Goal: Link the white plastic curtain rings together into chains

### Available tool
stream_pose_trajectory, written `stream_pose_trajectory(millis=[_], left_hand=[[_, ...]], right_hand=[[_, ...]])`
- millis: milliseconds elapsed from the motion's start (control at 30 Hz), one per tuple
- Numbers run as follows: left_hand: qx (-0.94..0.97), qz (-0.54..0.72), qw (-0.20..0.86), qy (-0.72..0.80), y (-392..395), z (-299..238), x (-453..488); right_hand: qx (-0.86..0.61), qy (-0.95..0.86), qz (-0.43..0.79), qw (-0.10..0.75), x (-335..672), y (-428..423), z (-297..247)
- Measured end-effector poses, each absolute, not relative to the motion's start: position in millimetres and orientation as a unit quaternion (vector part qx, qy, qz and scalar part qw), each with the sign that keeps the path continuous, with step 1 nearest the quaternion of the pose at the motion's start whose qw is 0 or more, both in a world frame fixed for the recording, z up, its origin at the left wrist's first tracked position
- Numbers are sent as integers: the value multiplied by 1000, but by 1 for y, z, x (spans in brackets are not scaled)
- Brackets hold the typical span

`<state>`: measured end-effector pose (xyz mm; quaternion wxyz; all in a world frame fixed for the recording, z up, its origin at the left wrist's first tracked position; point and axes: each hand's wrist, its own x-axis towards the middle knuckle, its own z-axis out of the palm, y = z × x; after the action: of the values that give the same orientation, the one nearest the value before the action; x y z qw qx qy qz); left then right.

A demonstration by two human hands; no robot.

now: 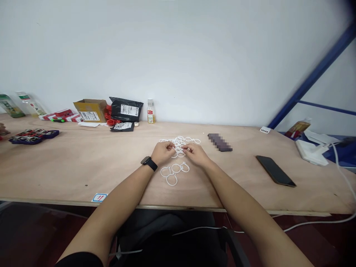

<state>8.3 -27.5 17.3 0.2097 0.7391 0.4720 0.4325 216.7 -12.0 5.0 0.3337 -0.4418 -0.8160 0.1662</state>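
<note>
My left hand [162, 152] and my right hand [195, 153] meet over the middle of the table, fingers pinched. Between their fingertips is a white plastic ring [178, 154], which both hands seem to grip; the exact hold is too small to make out. Just behind the fingers lies a pile of similar white rings [180, 138], partly hidden by my hands. A pair of rings [197, 141] sits at the pile's right side. Closer to me, between my forearms, rests a small group of white rings [171, 180] with little tabs on their rims.
A phone [275, 171] and a dark pixelated object [220, 142] lie to the right, near a white charger [311, 152] with a cable. Along the wall stand a cardboard box [90, 111], a black parcel [126, 110] and a bottle [150, 112]. Dark blue trays [26, 139] are at left.
</note>
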Motion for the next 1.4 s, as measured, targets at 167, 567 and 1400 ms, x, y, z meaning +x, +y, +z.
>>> stream_pose_trajectory(millis=[167,567,1400], left_hand=[[744,425,179,484,-27,21,7],[854,260,203,402,-29,15,9],[774,419,206,428,-27,14,12]], right_hand=[[-443,-835,141,294,224,-4,-3],[-462,-836,128,268,222,-5,-5],[-339,-616,545,456,205,-10,-3]])
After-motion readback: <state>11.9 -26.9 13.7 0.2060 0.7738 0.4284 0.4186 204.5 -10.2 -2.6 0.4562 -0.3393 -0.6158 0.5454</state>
